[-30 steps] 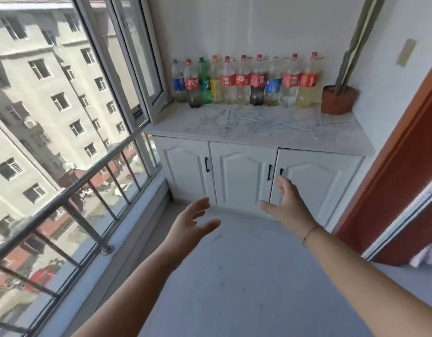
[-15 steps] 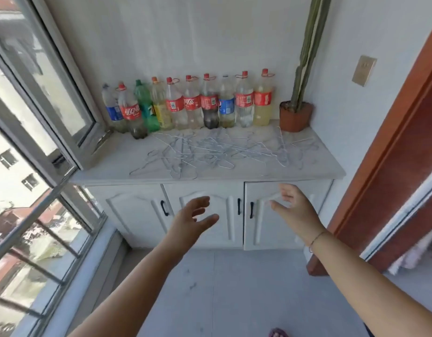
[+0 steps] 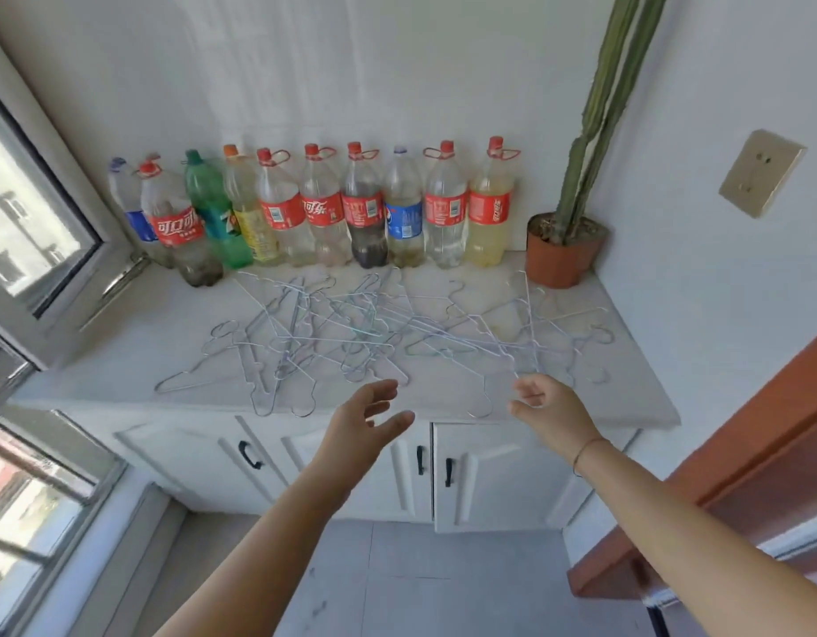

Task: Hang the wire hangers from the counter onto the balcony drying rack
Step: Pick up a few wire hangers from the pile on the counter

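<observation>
White counter point(image 3: 121, 356) is seen against the balcony wall, backed by a row of plastic bottles point(image 3: 321, 209). Across its top wire hangers point(image 3: 374, 331) are scattered in a tangle. At its front edge the left hand point(image 3: 360, 420) and the right hand point(image 3: 551, 406) are held with fingers relaxed, nothing grasped.

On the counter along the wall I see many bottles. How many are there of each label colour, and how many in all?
Red-label bottles: 6
Blue-label bottles: 2
Green-label bottle: 1
Yellow-label bottle: 1
Total: 10
</observation>
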